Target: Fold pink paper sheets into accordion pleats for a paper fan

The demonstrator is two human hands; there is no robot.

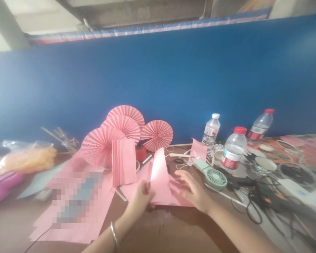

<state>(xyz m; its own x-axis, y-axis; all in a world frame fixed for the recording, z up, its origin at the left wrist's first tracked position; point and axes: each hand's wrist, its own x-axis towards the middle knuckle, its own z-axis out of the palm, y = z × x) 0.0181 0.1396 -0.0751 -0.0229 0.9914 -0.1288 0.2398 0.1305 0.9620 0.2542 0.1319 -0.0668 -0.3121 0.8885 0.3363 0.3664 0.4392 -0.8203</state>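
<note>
From my end, a mint-green handheld fan [216, 178] and tangled black cables [256, 207] crowd the surface [158, 237] right of the right hand [195, 195], whose fingers are spread beside a folded pink paper sheet [159, 177]. I see the left hand [140, 197] pinching that sheet, front and centre. Beyond, I count four round pleated fans [158, 135], one pleated paper block [124, 162] and three plastic bottles [234, 151].

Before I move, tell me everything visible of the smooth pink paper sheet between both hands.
The smooth pink paper sheet rises toward a narrow top, pale glare brightening its upper part. The left hand grips its left side near the bottom; the right hand is open alongside, contact unclear. It is above the brown tabletop.
</note>
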